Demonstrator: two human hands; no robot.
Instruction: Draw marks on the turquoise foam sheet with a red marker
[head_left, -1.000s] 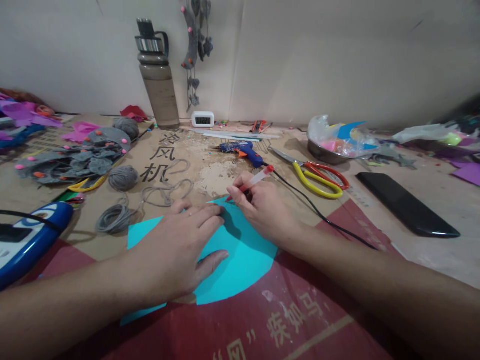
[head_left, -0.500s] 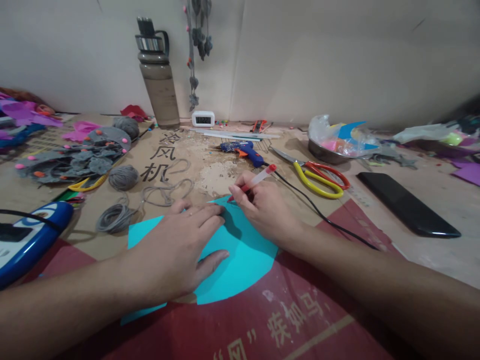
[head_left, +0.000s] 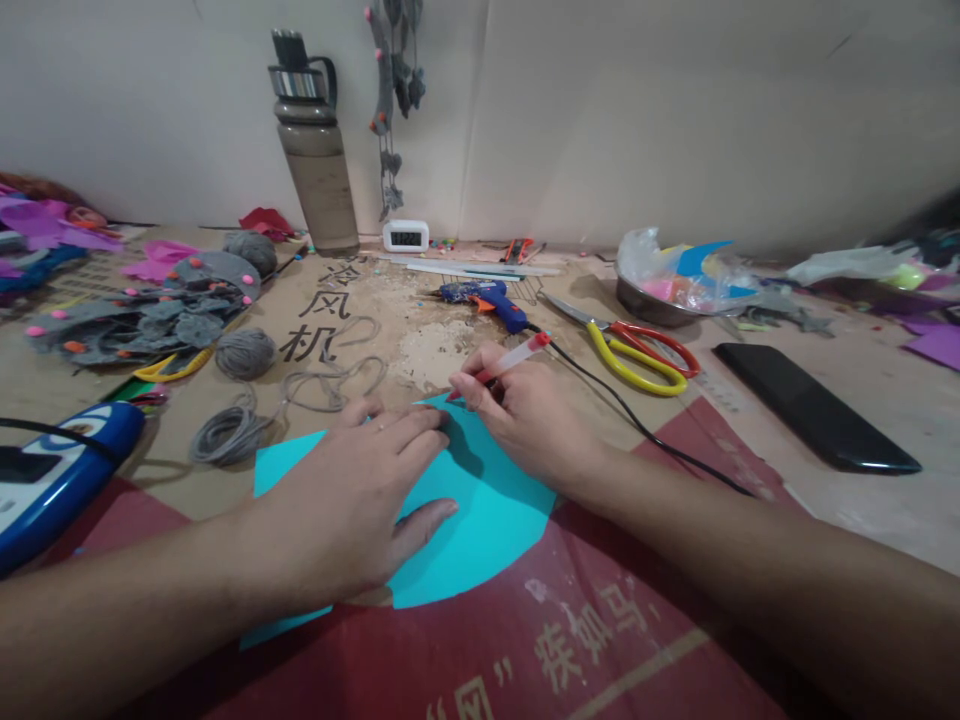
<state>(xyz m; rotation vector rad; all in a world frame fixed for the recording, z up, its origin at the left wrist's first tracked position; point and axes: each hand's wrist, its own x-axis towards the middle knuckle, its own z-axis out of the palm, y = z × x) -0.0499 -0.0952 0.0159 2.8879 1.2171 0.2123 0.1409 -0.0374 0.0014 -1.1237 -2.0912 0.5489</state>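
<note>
The left hand, lying flat with fingers spread, is hiding much of the turquoise sheet at lower centre. The right hand is pinching a red pen at the sheet's top edge, its tip hard to make out.

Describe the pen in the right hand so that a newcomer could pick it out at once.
Find the big turquoise paper sheet in front. At its far tip the right hand holds the pen. Unlike the blue glue gun and scissors beyond, it is slim, pale-barrelled, red-ended.

two hands, one turquoise sheet, one pen, one glue gun, two yarn balls, one bottle
</note>
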